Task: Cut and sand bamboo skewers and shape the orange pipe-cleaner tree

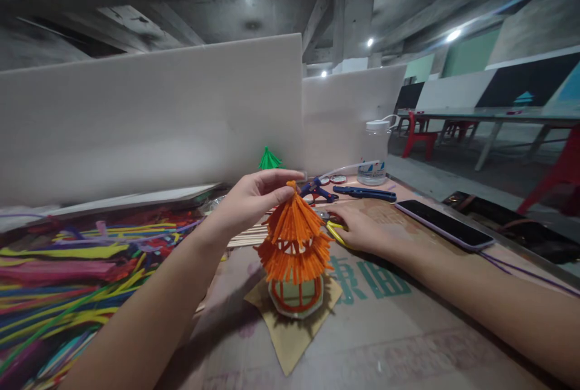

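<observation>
An orange model pagoda (pixel 296 221), made of fuzzy pipe cleaners in two fringed roof tiers, stands upright in the middle of the table. Its base rests on a square of tan cardboard (pixel 287 342). My left hand (pixel 247 200) reaches over from the left, thumb and fingers closed about the pagoda's peak. Right of the pagoda, my right hand (pixel 360 230) lies low on the table, its fingers wrapped round the yellow handles of a pair of scissors (pixel 336 234). Part of the scissors is hidden behind the hand and the pagoda.
Bundles of coloured pipe cleaners (pixel 63 272) cover the left side. Behind the pagoda lie thin wooden sticks (pixel 247 235), a glue gun (pixel 317 189) and a dark blue tool (pixel 365 194). A green fringed top (pixel 269 159), a plastic jug (pixel 374 151) and a phone (pixel 444 224) are further out.
</observation>
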`<state>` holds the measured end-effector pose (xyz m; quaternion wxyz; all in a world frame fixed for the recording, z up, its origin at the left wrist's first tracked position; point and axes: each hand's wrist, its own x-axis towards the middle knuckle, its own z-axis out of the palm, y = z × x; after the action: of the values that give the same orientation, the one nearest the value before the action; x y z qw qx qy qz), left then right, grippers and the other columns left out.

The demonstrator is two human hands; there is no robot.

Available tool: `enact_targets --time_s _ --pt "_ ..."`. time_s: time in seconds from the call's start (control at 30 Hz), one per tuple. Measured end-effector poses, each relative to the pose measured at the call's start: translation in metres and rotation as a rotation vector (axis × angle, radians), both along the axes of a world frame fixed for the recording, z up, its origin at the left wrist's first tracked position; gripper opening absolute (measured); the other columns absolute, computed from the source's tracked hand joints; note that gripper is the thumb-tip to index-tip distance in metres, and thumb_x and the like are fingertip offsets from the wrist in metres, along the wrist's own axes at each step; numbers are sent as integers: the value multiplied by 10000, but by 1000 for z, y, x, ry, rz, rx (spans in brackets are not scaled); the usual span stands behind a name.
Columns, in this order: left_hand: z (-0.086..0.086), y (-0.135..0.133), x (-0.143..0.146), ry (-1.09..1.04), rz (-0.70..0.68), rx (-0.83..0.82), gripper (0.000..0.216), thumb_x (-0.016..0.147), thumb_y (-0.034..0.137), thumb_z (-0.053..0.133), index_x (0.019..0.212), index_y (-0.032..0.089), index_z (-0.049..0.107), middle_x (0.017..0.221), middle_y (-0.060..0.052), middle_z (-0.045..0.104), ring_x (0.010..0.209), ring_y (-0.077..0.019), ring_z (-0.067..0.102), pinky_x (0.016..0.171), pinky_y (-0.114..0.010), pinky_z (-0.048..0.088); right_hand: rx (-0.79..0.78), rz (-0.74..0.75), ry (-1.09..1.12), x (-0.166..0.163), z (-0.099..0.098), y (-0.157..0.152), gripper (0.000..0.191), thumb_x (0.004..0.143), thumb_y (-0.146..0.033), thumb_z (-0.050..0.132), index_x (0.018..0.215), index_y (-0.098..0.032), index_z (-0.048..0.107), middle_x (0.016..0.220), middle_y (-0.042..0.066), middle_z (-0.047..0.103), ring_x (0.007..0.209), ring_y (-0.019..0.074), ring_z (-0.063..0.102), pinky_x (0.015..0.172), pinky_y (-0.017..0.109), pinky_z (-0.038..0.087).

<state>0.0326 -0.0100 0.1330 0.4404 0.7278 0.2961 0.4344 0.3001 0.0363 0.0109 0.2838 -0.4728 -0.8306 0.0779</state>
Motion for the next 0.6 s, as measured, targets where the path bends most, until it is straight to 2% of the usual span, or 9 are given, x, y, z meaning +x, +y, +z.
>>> enact_targets --time_s 0.1,0.3,0.47,0.6 --pt "3 -5 -2 36 -50 -36 260 844 369 754 1056 218 767 984 -52 759 789 -127 673 688 -206 510 20 -7 -4 -1 0 0 529 851 -260 597 1379 -242 597 1376 110 640 1258 297 579 1080 456 425" --pt "6 -12 -5 32 -87 -21 393 825 542 736 1022 206 787 1034 -99 765 920 -184 705 789 -251 538 25 -9 -6 0 1 -1 543 840 -255 603 1383 -243 599 1387 109 633 1277 309 568 1095 464 413" --pt "10 -17 -6 61 -89 -35 279 841 428 754 1015 213 794 1010 -80 779 899 -170 706 777 -235 523 26 5 -2 -1 2 -2 530 851 -261 601 1381 -245 599 1397 108 626 1287 309 561 1094 462 412" --pt "9 -15 -5 75 -36 3 217 828 380 755 912 182 785 951 -81 778 844 -172 700 742 -244 525 22 11 14 -2 3 -4 528 852 -261 609 1380 -251 600 1395 104 627 1289 308 563 1092 457 415"
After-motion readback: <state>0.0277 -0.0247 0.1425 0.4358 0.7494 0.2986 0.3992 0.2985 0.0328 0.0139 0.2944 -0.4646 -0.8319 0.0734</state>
